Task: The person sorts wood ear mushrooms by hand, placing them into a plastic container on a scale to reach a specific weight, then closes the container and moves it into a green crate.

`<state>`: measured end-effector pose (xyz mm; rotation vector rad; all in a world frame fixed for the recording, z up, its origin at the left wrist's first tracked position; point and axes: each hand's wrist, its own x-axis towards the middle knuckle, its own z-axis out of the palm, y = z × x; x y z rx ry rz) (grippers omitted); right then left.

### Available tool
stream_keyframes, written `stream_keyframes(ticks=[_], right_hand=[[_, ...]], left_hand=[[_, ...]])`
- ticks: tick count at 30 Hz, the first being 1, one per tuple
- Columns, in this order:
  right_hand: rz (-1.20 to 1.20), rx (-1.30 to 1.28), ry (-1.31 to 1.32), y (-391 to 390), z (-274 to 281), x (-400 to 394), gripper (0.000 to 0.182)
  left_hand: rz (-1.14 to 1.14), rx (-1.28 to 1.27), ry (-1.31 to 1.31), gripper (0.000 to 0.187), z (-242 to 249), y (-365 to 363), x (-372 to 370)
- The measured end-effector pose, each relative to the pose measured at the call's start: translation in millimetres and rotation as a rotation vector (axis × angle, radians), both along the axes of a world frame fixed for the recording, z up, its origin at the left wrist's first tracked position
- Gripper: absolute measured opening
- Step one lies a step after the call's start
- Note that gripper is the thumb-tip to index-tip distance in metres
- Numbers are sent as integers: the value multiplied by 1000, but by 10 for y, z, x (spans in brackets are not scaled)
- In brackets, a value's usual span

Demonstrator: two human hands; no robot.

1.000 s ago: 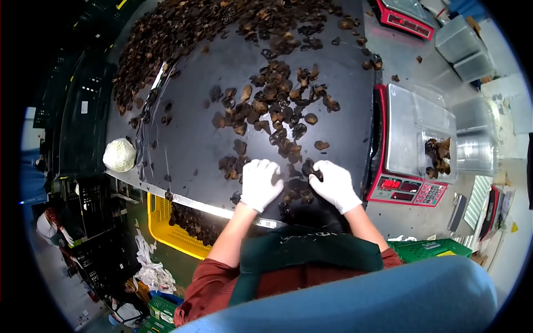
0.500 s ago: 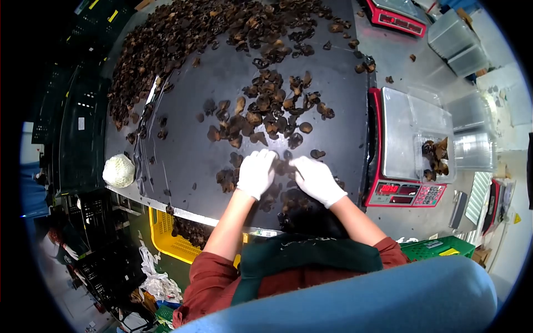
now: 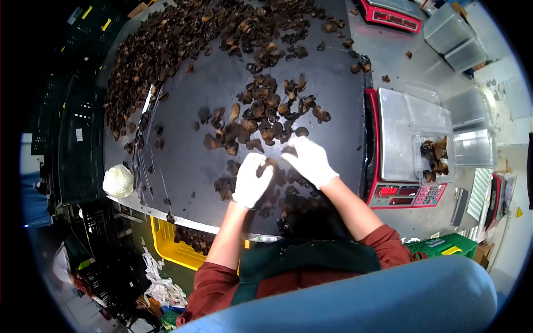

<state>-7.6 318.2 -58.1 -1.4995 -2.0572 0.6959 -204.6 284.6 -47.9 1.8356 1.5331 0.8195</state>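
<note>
Brown and black wood ear mushrooms lie loose on the dark table (image 3: 189,111), with a small pile (image 3: 261,105) just beyond my hands. My left hand (image 3: 251,180), in a white glove, has its thumb and fingers curled round a brown mushroom piece (image 3: 269,165). To its right my right hand (image 3: 311,161), also gloved in white, reaches over the table with its fingers apart near the pile's lower edge. More pieces lie between and below the hands, partly in shadow.
A big mushroom heap (image 3: 161,55) covers the far left. At right a red scale (image 3: 411,133) bears a clear tray of mushrooms (image 3: 435,158), with clear containers (image 3: 472,133) beside it. A white netted ball (image 3: 118,181) sits at left; a yellow crate (image 3: 177,250) stands below.
My right hand has moved up and slightly left toward the pile. My left hand has shifted slightly down and left, its thumb now apart from the fingers around a piece.
</note>
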Motion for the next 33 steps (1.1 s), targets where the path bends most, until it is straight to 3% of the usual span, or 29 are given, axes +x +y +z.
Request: stream_keyframes(ticks=[2, 3, 5, 8, 13, 15, 17, 18, 19, 20, 21, 23, 24, 27, 28, 29, 31, 33], right_hand=[[78, 15, 32, -74, -91, -37, 28], [110, 39, 40, -124, -52, -50, 23], [78, -181, 267, -168, 55, -28, 16], [-78, -316, 648, -222, 15, 37, 10], [-170, -208, 543, -76, -14, 273, 22], [-227, -177, 443, 4, 43, 292, 25], [-210, -91, 307, 101, -28, 285, 30], [-200, -54, 226, 139, -86, 260, 30], [-191, -18, 145, 173, -160, 253, 31], [-138, 22, 17, 214, -269, 263, 32], [-128, -11, 120, 230, -271, 274, 31], [-94, -76, 325, 256, -215, 273, 30], [-153, -488, 591, 230, 52, 252, 29], [-141, -942, 1260, 42, 70, 292, 30], [-117, -993, 1489, -74, 103, 249, 31], [31, -940, 1467, -204, 64, 252, 29], [63, -860, 1315, -377, 258, 227, 42], [54, -883, 1280, -430, 344, 206, 41]], left_hand=[[77, -22, -230, 9, -15, 78, 13], [99, 11, -180, 21, -25, 140, 7], [127, 35, -36, 27, 95, 274, 72], [44, 153, 68, 32, -38, 538, 196], [-126, 288, 519, 36, -220, 864, 398], [-159, 192, 665, 30, -226, 791, 436], [-237, 43, 673, 28, -203, 640, 466], [-234, 200, 580, 27, -246, 528, 436], [-263, 10, 568, 23, -134, 466, 448], [-222, 30, 411, 21, -132, 384, 408], [-179, 49, 253, 18, -128, 313, 348], [-93, -230, -146, 14, 68, 239, 273], [-14, -583, -565, 13, 215, 192, 240], [158, -749, -1274, 11, 134, 37, 146], [122, -778, -1469, 12, 124, 12, 133], [208, -842, -1685, 14, 145, -70, 154], [334, -856, -1751, 16, 161, -137, 214], [331, -840, -1821, 19, 104, -227, 198]])
